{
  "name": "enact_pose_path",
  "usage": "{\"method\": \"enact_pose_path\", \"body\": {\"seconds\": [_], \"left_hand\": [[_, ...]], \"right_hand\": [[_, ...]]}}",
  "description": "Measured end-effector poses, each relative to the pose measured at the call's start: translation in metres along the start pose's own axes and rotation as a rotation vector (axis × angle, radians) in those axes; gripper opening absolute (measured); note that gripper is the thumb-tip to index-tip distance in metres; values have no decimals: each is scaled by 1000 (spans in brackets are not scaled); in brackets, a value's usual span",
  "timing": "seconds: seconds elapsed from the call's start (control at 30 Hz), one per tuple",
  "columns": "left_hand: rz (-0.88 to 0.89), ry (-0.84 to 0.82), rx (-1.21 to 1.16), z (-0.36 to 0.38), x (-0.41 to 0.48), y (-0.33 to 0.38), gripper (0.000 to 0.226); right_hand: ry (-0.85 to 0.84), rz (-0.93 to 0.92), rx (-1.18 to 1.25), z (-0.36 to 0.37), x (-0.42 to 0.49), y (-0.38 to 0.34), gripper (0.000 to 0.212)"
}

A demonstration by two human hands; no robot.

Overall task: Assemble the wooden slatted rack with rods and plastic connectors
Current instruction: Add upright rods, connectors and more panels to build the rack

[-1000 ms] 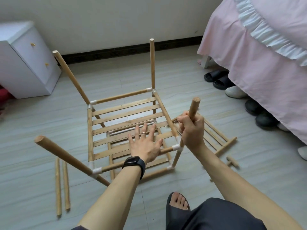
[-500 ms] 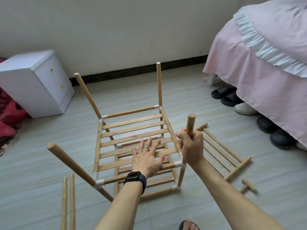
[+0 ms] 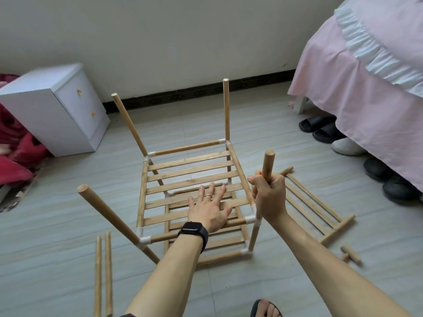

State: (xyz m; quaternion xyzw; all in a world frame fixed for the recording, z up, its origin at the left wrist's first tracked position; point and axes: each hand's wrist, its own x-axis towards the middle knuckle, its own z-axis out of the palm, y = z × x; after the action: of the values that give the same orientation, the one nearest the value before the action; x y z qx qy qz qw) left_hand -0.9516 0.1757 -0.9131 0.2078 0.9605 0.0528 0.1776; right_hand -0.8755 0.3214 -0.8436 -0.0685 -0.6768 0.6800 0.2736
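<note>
Two hands unmoved since a second ago: left hand (image 3: 209,210) flat, fingers spread, on the upper slats (image 3: 191,168) of the rack (image 3: 142,191) on the floor (image 3: 57,236); right hand (image 3: 270,195) still fisted round the near-right rod (image 3: 268,162), likely pressing it into its connector (image 3: 251,219).

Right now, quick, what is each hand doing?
Left hand: open, fingers spread, resting flat on the rack's pale wooden slatted shelf.
Right hand: closed around the upright round wooden rod.
</note>
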Motion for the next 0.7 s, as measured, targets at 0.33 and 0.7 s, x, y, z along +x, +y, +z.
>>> {"method": "enact_pose_path", "body": {"seconds": [0.33,0.7], "left_hand": [[147,-23,77,-90,-70,-29,42],[-62,-215,-325,-12,-175,-166,38]], "right_hand": [[141,75,-642,-15,-45,8,30],[-647,-183,-1037,88,-94,31,41]]}}
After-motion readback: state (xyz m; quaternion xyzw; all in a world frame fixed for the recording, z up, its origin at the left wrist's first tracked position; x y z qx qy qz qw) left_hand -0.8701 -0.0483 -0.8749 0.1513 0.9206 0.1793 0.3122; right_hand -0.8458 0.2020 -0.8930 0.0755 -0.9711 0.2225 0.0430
